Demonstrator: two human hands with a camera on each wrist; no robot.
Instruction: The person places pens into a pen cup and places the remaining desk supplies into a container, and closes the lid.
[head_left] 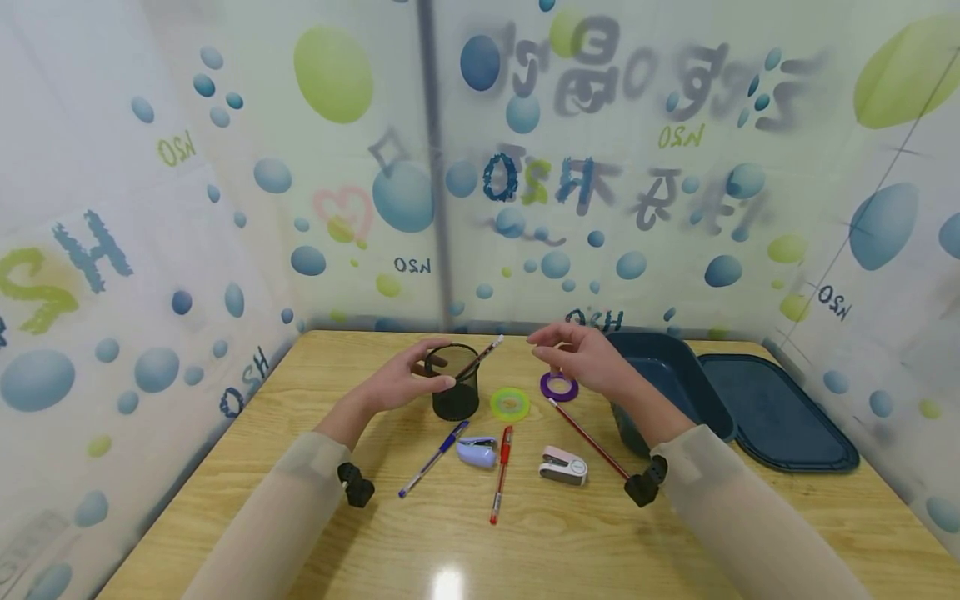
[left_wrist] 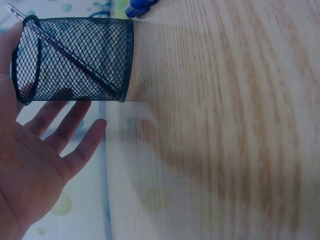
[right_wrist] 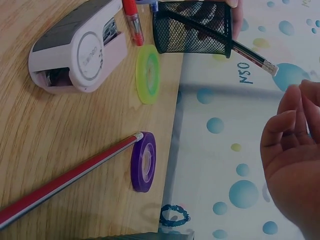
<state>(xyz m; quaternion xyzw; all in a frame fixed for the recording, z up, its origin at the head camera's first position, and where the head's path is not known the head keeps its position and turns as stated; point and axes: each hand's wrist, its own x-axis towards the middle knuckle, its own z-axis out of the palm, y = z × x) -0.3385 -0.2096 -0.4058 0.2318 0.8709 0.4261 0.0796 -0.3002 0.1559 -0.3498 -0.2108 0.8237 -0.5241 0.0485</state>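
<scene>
A black mesh pen cup (head_left: 456, 404) stands upright on the table with my left hand (head_left: 401, 382) gripping it near the rim, thumb in front and fingers behind. Inside leans a dark striped pencil (head_left: 483, 357), its pale end sticking out above the rim to the right. My right hand (head_left: 581, 360) hovers to the right of that end, apart from it, fingers loosely bent and nothing held. Below the right hand lies a purple tape roll (head_left: 558, 397); a yellow-green tape roll (head_left: 510, 405) lies beside the cup. The left wrist view shows the mesh cup (left_wrist: 80, 55) sideways.
In front lie a blue pen (head_left: 435, 458), a lilac stapler (head_left: 477, 452), a red pen (head_left: 502, 475), a pink-and-white stapler (head_left: 563, 467) and a red striped pencil (head_left: 588, 437). A dark blue bin (head_left: 678, 392) and its flat lid (head_left: 787, 408) sit at right.
</scene>
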